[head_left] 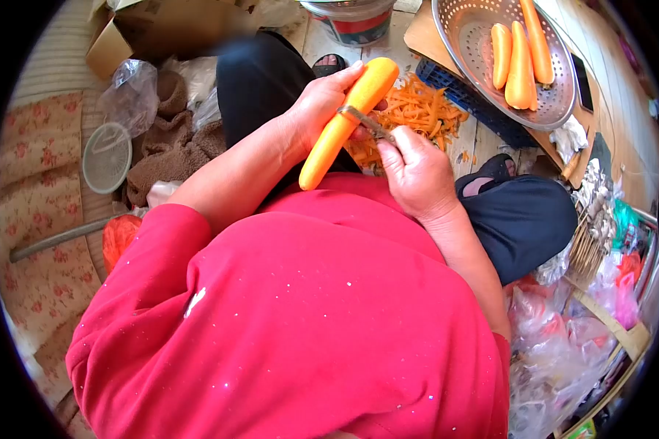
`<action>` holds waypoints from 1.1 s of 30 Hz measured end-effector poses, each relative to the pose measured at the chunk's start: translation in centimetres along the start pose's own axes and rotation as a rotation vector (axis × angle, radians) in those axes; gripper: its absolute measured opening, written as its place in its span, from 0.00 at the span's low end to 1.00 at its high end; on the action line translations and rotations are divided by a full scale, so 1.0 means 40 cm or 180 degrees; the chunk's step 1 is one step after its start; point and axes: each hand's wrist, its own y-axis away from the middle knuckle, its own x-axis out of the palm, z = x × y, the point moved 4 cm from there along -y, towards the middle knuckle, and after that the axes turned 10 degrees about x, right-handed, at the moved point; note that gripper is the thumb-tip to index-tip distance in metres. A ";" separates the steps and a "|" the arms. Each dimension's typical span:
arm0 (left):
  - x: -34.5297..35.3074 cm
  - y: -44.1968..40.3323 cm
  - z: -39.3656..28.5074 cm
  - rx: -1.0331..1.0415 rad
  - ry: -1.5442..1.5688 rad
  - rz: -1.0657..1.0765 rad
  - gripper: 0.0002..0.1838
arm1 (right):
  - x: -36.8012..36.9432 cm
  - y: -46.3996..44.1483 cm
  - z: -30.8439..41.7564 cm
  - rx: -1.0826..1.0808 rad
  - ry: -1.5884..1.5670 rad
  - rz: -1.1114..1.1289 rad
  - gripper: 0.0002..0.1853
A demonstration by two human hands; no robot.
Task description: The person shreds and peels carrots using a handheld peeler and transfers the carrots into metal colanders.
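My left hand [321, 106] is wrapped round a thick orange carrot [329, 148], held slanting above my lap. The handle of a metal peeler [377, 130] is in my right hand [419, 172], and its blade lies across the middle of the carrot. The fingertips of my left hand are partly hidden behind the carrot. Below and beyond my hands, a pile of orange peelings [425, 110] lies on the floor. Several peeled carrots [520, 73] rest in a perforated metal colander [479, 73] at the upper right.
The colander stands on a wooden board [426, 36] over a blue crate [447, 79]. A lidded bucket [355, 25] is at the top. Plastic bags [556, 351] and skewers lie at the right. A cardboard box [110, 50], brown cloth [165, 164] and round lid [107, 158] are at the left.
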 end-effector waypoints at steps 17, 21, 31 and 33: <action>-0.008 -0.011 -0.001 -0.0045 0.0054 0.0217 0.27 | 0.003 -0.006 -0.020 0.0070 0.0099 -0.0085 0.08; 0.020 0.032 0.009 -0.0423 0.0180 0.0512 0.29 | -0.029 -0.060 -0.101 0.1013 0.0204 -0.0381 0.12; 0.025 0.048 -0.016 -0.0062 -0.0535 0.0544 0.27 | -0.059 -0.058 -0.086 0.0796 -0.0009 -0.0397 0.15; 0.031 0.044 -0.019 0.0248 -0.0765 0.0752 0.22 | -0.051 -0.049 -0.061 0.0505 0.0220 -0.0498 0.14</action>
